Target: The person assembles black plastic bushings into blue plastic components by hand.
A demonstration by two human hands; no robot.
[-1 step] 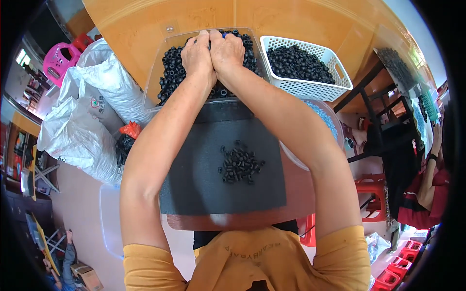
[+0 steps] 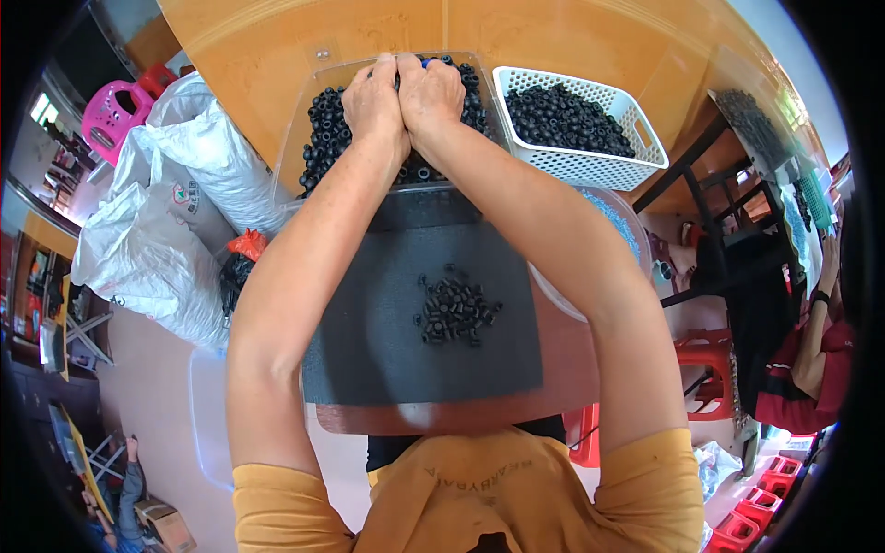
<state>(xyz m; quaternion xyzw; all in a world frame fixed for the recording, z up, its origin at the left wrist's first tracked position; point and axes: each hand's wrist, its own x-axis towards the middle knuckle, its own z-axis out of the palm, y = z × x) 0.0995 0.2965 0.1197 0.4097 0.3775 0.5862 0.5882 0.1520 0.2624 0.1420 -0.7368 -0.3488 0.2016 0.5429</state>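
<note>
My left hand [image 2: 372,103] and my right hand [image 2: 431,95] are pressed side by side over a clear plastic bin [image 2: 288,175] at the far side of the table. The bin is full of small black ring-shaped parts [image 2: 324,120]. Both hands have their fingers bent down and closed, with the fingertips hidden behind the knuckles. What they hold I cannot make out. A bit of blue shows by the right fingers. Nearer, between my forearms, a loose pile of small black cylindrical pieces [image 2: 455,311] lies on a dark mat [image 2: 369,369].
A white perforated basket [image 2: 581,166] of black parts stands right of the bin. Below it, my right arm partly covers a round clear tub [image 2: 645,247] of light blue bits. White woven sacks [image 2: 147,263] stand at left. Another person's arm [image 2: 815,341] shows at far right.
</note>
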